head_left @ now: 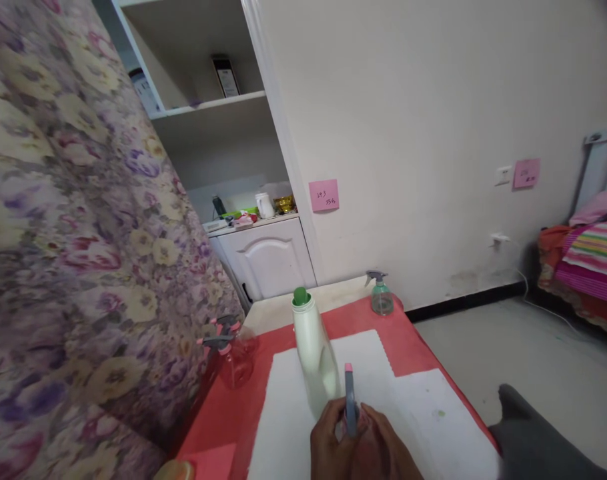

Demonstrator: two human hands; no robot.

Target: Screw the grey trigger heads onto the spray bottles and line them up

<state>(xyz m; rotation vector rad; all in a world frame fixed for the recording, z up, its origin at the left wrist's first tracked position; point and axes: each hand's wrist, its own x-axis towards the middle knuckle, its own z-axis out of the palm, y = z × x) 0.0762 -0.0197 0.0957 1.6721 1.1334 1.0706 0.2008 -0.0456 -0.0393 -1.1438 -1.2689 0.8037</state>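
Close to me at the bottom centre is a spray bottle (351, 393) with a grey trigger head and a pink nozzle tip pointing away. My left hand (329, 437) is closed on the left side of its head. From the right, my right hand (391, 443) wraps the pinkish body just below. Most of that body is hidden by my fingers. Just beyond my left hand stands a tall pale green jug (311, 347), upright, with a green top at its mouth.
Two pink spray bottles (235, 367) stand at the table's left edge, by a floral curtain (93, 267). A green spray bottle (382, 299) is at the far right corner. White sheets (433, 413) cover part of the red tablecloth (353, 322). A dark grey shape (533, 433) lies right.
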